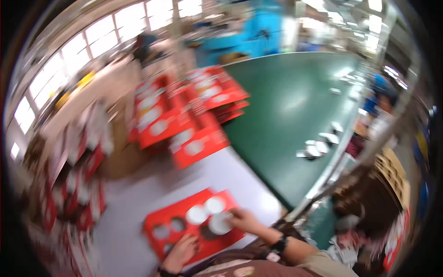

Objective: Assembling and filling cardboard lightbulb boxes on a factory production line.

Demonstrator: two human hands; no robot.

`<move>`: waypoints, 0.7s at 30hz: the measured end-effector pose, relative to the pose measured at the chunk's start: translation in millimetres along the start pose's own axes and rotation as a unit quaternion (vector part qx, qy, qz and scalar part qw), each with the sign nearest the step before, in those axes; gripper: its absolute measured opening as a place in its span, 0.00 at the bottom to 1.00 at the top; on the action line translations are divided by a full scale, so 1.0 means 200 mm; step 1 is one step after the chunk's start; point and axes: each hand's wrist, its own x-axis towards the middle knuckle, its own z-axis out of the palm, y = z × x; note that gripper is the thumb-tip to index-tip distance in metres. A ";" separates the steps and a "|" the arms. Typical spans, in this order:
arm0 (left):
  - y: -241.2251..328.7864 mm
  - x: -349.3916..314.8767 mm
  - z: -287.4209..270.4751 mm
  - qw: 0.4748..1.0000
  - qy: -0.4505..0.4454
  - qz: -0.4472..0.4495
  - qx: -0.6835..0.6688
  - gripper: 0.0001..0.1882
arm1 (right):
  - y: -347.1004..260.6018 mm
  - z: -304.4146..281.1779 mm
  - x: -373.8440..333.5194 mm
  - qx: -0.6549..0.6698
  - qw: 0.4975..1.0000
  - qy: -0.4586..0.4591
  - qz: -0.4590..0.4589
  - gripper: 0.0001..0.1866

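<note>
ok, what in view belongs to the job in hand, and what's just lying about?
In the job:
red tray at the left hand
white disc in the right hand
two discs in the tray
likely the stacked red trays
perhaps white pieces on the green belt

Seemingly lying about:
brown cardboard
tan cardboard, right

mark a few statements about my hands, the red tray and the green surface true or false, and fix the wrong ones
1. The right hand holds a white round piece. True.
2. The left hand is over the green surface. False: the left hand is at the red tray.
3. Every opening in that tray is filled. False: dark openings show on its left side.
4. More red trays lie beyond it. True.
</note>
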 end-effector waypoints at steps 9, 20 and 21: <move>-0.03 -0.05 0.06 0.964 0.114 -0.066 0.229 0.18 | -0.11 0.08 -0.03 -0.052 0.996 -0.074 0.018 0.14; -0.01 -0.05 0.14 0.952 0.117 -0.084 0.269 0.20 | -0.15 0.22 -0.10 -0.300 0.951 -0.046 -0.057 0.17; -0.01 -0.05 0.14 0.956 0.108 -0.083 0.259 0.21 | -0.15 0.23 -0.10 -0.298 0.952 -0.048 -0.052 0.17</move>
